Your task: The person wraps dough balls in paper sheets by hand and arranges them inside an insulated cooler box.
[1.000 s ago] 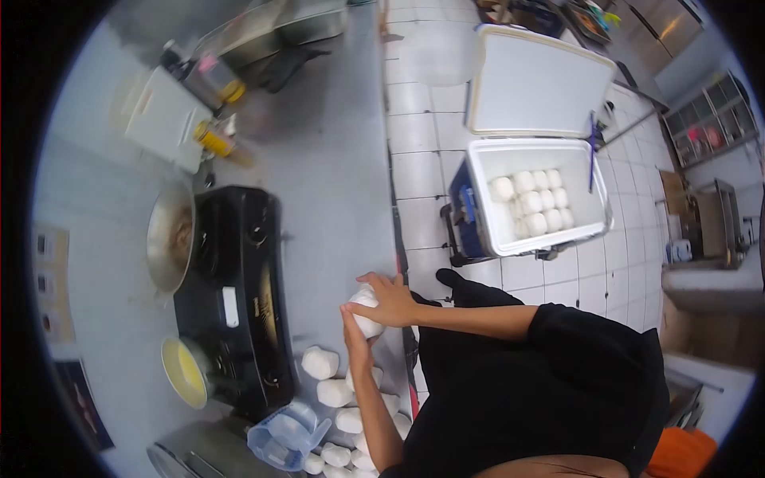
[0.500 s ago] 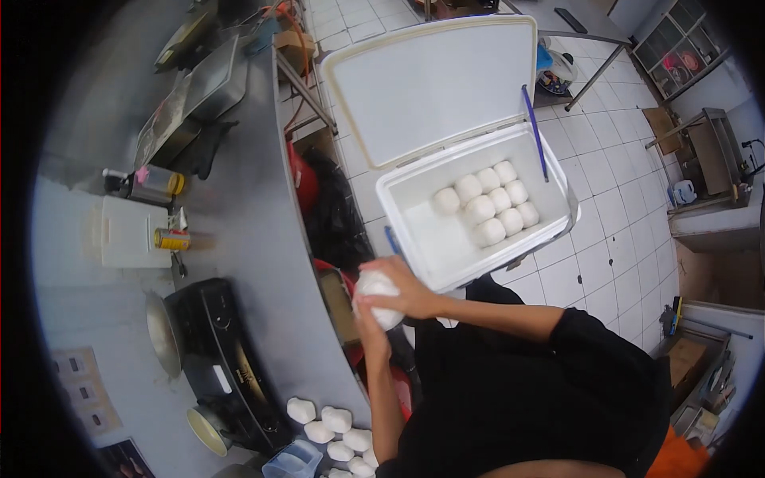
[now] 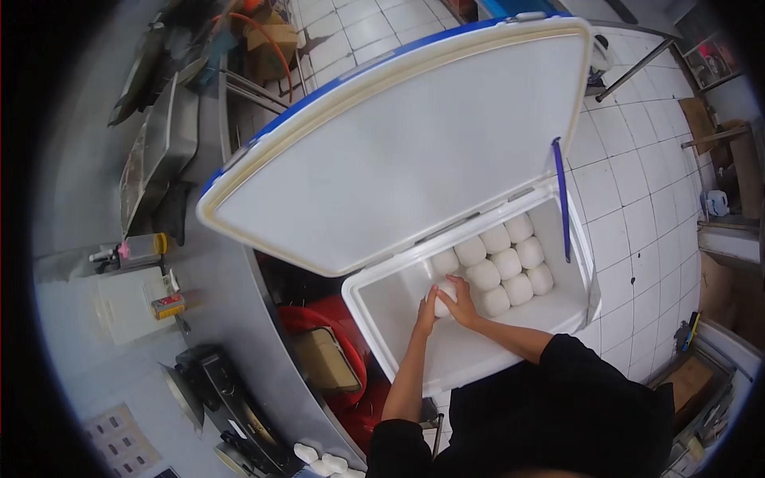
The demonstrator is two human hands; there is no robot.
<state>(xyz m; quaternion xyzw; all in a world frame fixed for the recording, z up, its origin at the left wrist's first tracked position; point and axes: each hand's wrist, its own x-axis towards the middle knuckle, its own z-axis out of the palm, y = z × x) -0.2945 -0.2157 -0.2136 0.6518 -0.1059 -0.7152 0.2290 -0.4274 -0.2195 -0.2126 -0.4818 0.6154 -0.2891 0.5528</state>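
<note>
White ball (image 3: 441, 308) sits inside the cooler box (image 3: 396, 301), low, at the left side of the rows of stored balls (image 3: 504, 264); left hand (image 3: 428, 310) cups its left side, right hand (image 3: 461, 305) its right, fingers curved and parted about as wide as the ball, both in contact with it; cannot tell whether it touches the box floor. Box is white inside, its left part bare; it stands on white floor tiles (image 3: 617, 195) with dark grout, beside a steel counter (image 3: 231, 319) along the left; kitchen-like room, pale wall far left.

Versus half a second ago: ball and hands were outside the box, by the counter edge; now they are inside it; box and lid look larger and nearer; fewer of the counter balls (image 3: 319, 460) show at the bottom edge.

Lid (image 3: 398, 151) stands open behind the box; purple strap (image 3: 562, 203) hangs from it over the right end; right forearm crosses the near rim; hands hide much of the ball; red tub (image 3: 356, 374) with a tan slab (image 3: 325, 360) lies between counter and box; black stove (image 3: 231, 402), yellow-labelled container (image 3: 168, 307) and metal tray (image 3: 174, 135) further left.
</note>
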